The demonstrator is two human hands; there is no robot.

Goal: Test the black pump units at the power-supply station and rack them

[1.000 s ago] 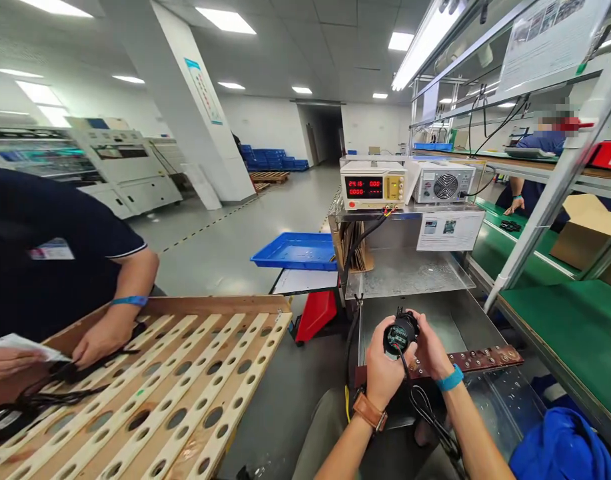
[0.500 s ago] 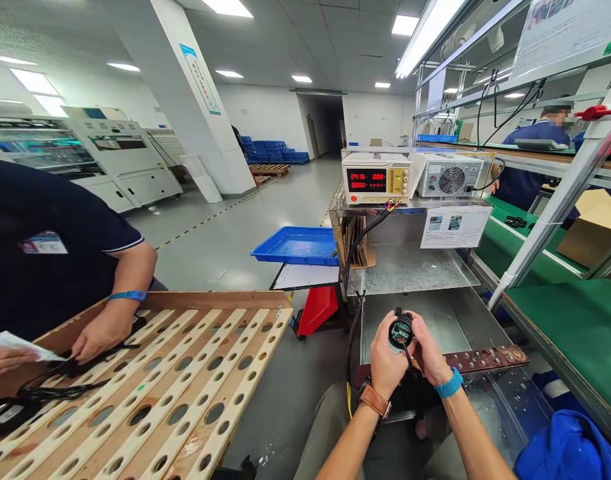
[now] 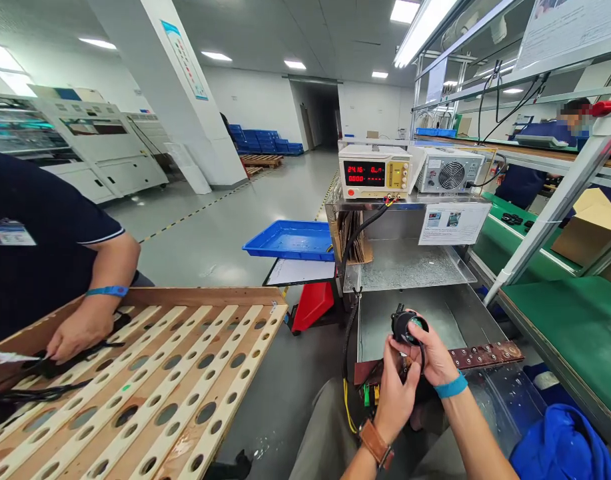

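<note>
Inspection seems to be going on over the tray's (image 3: pixel 448 320) near edge, right hand (image 3: pixel 436 353) wrapping round the device (image 3: pixel 400 327), left hand (image 3: pixel 398 393) half-curling below, its hold unclear, the next move probably calling for steady support.

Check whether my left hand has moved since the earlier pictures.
Yes, your left hand has moved down in the view, toward your lap, judged against the brown studded strip.
</note>
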